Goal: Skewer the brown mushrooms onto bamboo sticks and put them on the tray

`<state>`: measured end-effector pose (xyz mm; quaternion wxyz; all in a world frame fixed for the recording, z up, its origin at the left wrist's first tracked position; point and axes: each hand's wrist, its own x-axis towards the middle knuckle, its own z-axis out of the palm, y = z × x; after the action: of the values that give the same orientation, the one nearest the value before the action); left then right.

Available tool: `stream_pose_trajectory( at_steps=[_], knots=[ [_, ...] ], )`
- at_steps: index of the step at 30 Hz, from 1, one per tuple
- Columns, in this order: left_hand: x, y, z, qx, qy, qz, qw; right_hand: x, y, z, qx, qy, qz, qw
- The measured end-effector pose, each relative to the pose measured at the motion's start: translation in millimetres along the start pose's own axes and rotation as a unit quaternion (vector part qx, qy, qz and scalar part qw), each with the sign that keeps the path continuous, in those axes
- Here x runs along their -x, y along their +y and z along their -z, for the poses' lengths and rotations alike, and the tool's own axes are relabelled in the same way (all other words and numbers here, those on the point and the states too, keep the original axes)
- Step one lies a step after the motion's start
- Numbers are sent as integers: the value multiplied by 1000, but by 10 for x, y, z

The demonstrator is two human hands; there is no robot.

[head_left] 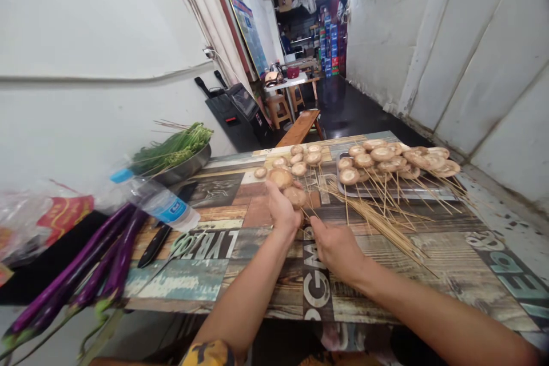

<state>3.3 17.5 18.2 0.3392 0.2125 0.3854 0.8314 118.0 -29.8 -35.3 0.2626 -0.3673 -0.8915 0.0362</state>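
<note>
My left hand is closed around two brown-capped mushrooms above the patterned table. Just to its right, my right hand pinches thin bamboo skewers, whose tips point toward the held mushrooms. Whether a tip has entered a cap is hidden by the fingers. Several mushrooms lie beyond my left hand. A bundle of bare bamboo skewers rests right of my right hand. Behind it, a tray carries a pile of skewered mushrooms, with their sticks poking out toward me.
On the left lie a water bottle, a black-handled knife and several purple eggplants. A metal bowl of green vegetables stands behind them. Beyond the table's far edge is a wooden bench; a wall runs along the right.
</note>
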Motion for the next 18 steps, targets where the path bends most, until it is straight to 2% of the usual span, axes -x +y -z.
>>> stream_pose_trajectory(
  at_steps=[6, 12, 18],
  knots=[
    [0, -26, 9, 9, 3, 13, 1000, -3, -6, -16, -35, -1, -10, 999],
    [-58, -11, 49, 53, -29, 65, 996, -30, 18, -11, -200, 54, -6, 978],
    [-30, -28, 17, 32, 12, 38, 999, 0, 7, -30, -6, 37, 15, 999]
  ],
)
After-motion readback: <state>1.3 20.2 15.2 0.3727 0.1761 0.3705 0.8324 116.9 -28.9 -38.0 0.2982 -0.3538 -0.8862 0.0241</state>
